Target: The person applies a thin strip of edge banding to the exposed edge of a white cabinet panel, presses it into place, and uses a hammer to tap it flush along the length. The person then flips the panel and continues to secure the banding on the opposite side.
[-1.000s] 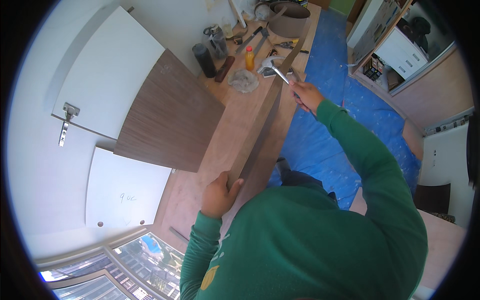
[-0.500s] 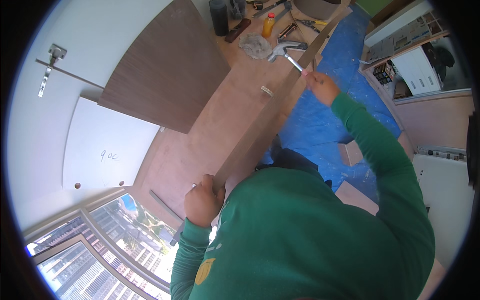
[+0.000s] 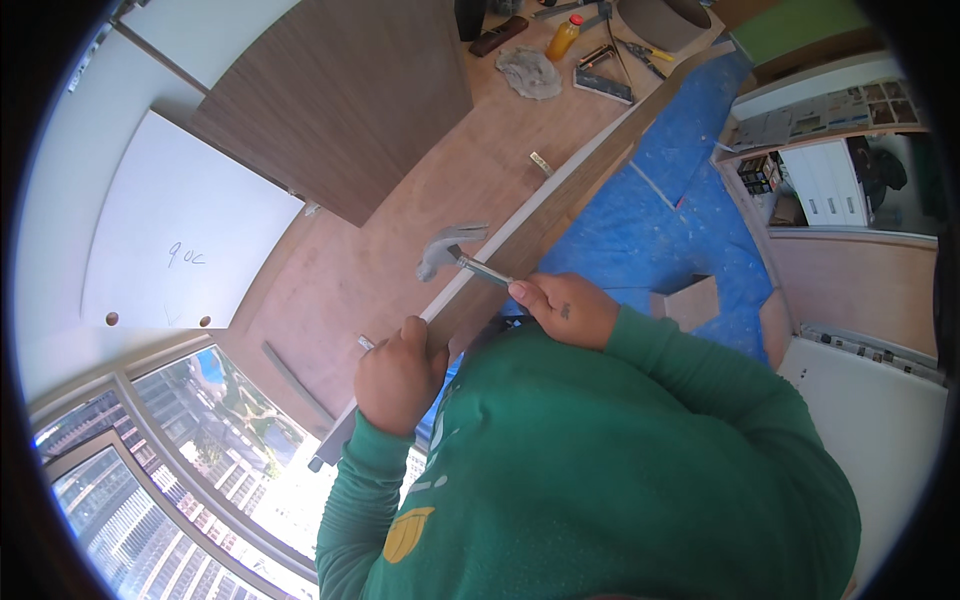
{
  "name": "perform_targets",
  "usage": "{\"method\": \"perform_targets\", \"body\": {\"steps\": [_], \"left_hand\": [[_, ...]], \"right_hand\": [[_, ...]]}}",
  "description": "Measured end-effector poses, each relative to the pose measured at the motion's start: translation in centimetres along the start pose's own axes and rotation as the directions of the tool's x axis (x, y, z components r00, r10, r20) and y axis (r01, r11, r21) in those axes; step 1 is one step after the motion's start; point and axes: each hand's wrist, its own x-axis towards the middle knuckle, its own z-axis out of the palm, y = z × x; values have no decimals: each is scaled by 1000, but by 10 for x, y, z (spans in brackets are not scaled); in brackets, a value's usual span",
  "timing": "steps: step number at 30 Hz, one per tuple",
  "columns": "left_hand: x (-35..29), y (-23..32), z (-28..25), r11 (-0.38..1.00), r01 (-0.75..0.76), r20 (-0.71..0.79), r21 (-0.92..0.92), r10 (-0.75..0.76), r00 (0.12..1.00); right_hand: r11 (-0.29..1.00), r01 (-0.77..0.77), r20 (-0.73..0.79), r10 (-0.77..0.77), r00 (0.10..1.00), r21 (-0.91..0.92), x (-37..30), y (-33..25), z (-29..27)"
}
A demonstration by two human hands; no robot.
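Fingers of the right hand (image 3: 568, 310) wrap the hammer (image 3: 452, 253) handle; left hand (image 3: 398, 375) fingers grip the long board's (image 3: 560, 205) edge on the surface (image 3: 400, 220).

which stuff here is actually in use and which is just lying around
In use:
- hammer, held in the right hand
- long board edge, gripped by the left hand

Lying about:
- grey rag
- orange bottle
- square
- dark panel
- white panel

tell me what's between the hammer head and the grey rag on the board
In the head view, the stretch from the hammer head to the grey rag is bare brown board; only a small pale strip lies just right of it.
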Motion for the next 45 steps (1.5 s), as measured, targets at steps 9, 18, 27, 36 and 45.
{"method": "perform_targets", "body": {"steps": [9, 18, 27, 36, 45], "left_hand": [[-3, 4, -6, 999, 12, 25, -33, -11, 1000], [-3, 2, -5, 999, 28, 22, -20, -27, 999], [-3, 3, -5, 998, 6, -7, -55, -6, 1000], [-2, 1, -3, 999, 17, -22, -39, -18, 1000], [-1, 2, 2, 1000, 17, -26, -16, -17, 1000]], "right_hand": [[919, -394, -280, 377, 883, -3, 21, 50, -100], [992, -62, -50, 57, 997, -106, 0, 5, -15], [937, -341, -346, 348, 872, 83, 21, 89, -113], [991, -78, -233, 52, 971, -106, 2, 31, -44], [982, -130, -185, 155, 970, 139, 6, 55, -40]]}}
